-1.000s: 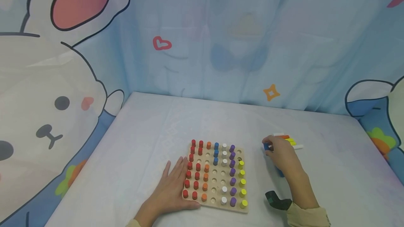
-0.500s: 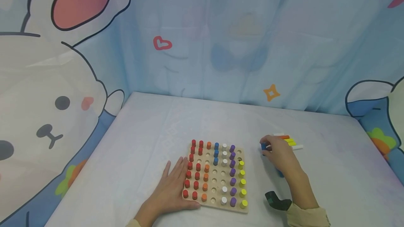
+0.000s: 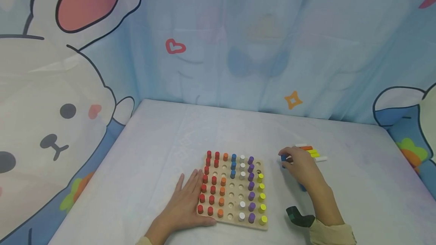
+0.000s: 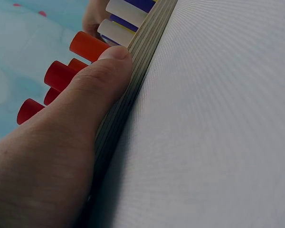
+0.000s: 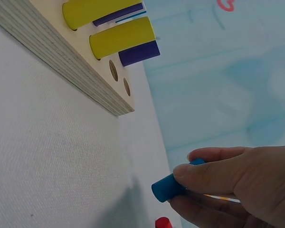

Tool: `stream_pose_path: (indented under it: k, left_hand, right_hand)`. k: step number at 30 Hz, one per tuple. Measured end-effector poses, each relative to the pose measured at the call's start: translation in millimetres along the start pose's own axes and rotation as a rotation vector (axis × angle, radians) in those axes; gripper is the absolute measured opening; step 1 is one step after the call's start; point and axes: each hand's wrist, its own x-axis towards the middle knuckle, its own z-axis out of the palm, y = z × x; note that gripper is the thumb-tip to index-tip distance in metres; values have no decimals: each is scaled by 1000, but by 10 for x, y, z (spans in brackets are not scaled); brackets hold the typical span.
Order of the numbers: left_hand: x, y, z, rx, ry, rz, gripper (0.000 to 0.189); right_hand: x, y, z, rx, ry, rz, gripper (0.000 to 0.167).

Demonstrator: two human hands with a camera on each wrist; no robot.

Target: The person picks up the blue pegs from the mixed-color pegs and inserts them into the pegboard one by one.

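Left hand [image 3: 185, 204]: fingers spread against eight-o'clock side of pegboard [image 3: 236, 191], presumably steadying it | Right hand [image 3: 302, 166]: thumb and fingers pinch blue peg [image 5: 167, 188] (one end bare), pegboard's two o'clock, seemingly for control

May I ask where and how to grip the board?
I'd probably take the board by its thick left and right edges, one hand from each side: it lies flat, and upright pegs crowd its top. The left hand touches its left edge.
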Motion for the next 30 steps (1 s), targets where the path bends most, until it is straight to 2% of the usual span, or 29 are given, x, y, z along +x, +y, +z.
stream_pose_path:
  k: [17, 30]
  left_hand:
    - [0, 5, -11, 7, -15, -8, 131]
    - [13, 5, -3, -5, -16, -13, 129]
  right_hand:
    - [-25, -91, -41, -12, 23, -9, 30]
    - [-36, -152, -64, -6, 54, -53, 31]
